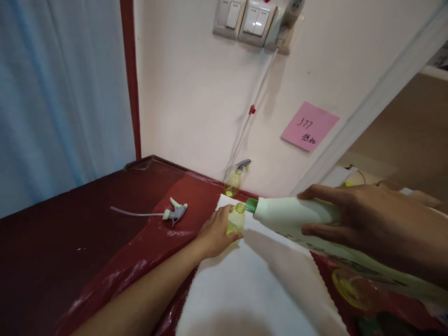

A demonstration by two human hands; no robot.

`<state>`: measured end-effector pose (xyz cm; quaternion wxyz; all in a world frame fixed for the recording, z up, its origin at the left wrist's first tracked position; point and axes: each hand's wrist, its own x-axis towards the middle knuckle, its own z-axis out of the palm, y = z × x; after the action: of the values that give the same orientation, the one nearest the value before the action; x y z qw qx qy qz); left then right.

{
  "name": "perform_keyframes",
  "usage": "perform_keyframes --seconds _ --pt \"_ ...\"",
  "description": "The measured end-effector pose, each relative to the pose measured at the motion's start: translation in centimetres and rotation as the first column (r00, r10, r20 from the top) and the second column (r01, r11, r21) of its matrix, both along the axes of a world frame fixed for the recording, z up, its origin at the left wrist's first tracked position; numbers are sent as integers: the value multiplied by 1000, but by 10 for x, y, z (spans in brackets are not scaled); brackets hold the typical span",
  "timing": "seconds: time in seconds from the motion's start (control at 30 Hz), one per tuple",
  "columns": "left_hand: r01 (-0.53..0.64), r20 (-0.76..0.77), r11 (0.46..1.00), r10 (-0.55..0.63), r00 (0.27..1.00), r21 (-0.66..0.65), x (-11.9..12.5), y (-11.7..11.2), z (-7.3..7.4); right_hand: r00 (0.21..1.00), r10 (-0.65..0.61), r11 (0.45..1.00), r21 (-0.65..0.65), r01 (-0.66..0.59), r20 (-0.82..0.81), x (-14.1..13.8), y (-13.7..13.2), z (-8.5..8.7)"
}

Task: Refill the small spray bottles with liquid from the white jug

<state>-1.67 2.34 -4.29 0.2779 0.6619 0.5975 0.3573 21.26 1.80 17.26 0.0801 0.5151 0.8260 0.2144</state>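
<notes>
My left hand (217,235) is closed around a small see-through yellow-green bottle (237,218) with its neck uncapped. The bottle stands upright at the far end of a white cloth (241,284). In my right hand (353,219) is a large pale green bottle (283,212), tipped nearly flat, its green spout (251,205) close to the small bottle's mouth. Whether liquid is flowing, I cannot tell. A grey and pale green spray head (175,213) with a clear tube lies to the left on the table.
Against the wall stands another yellow-green spray bottle (234,182). A cord (245,126) hangs from the wall socket. Dark red sheeting (140,252) covers part of the table. At lower right a yellowish clear container (353,289) sits partly hidden. A blue curtain (63,93) hangs left.
</notes>
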Motion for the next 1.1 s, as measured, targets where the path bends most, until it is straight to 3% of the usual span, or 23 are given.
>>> perform_keyframes --seconds 1.1 --pt "2 4 1000 -2 1000 23 0 2 -2 1000 18 1000 14 -19 19 -6 -6 4"
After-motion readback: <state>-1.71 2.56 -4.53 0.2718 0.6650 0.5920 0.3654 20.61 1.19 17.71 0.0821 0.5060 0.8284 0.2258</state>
